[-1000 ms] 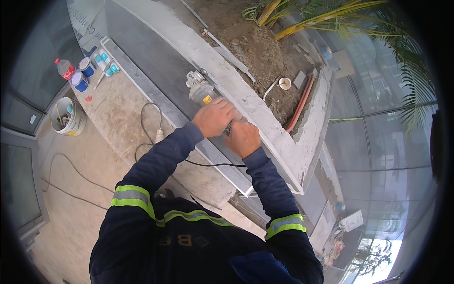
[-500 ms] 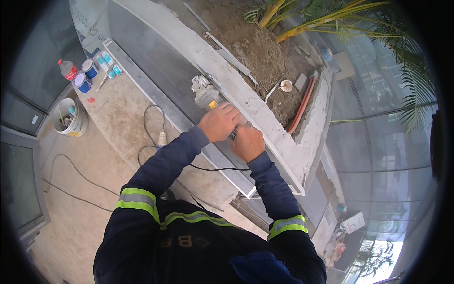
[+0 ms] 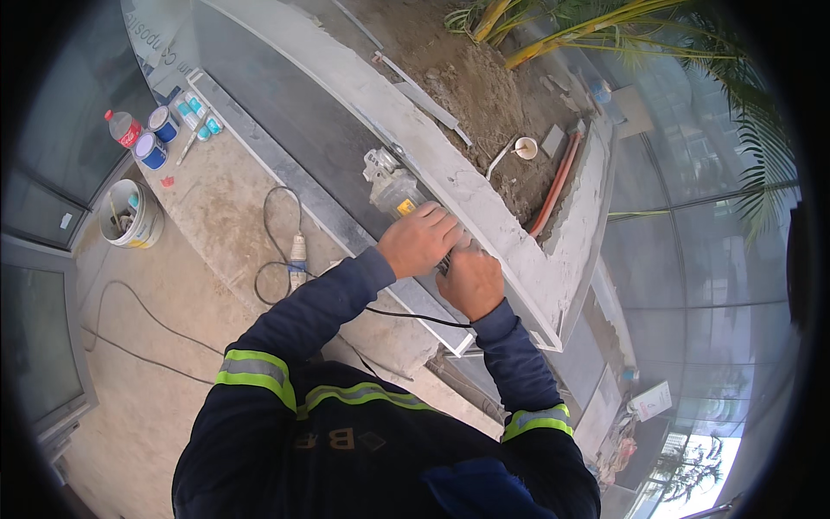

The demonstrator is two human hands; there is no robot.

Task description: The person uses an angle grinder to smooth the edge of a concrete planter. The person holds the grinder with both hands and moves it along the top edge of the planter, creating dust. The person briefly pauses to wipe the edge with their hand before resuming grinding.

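An angle grinder (image 3: pixel 393 187) with a dusty grey head and a yellow label lies along the grey panel (image 3: pixel 294 99), its disc side against the panel's far edge by the white ledge. My left hand (image 3: pixel 421 240) is wrapped over the grinder's body just behind the label. Behind it, my right hand (image 3: pixel 473 282) closes round the rear of the grinder. A black cord (image 3: pixel 415 317) runs from the tool under my forearms to the left. The disc itself is mostly hidden.
White plastered ledge (image 3: pixel 510 229) borders a soil bed with a palm (image 3: pixel 553 48), an orange pipe (image 3: pixel 558 182) and a small cup (image 3: pixel 525 148). At left stand a bottle (image 3: pixel 124 130), blue cans (image 3: pixel 150 150), several tubes (image 3: pixel 192 112) and a bucket (image 3: pixel 130 216). A plug connector (image 3: pixel 298 258) lies on the floor.
Both hands and the grinder have shifted slightly right and nearer along the panel's far edge. The grip on the tool is the same.
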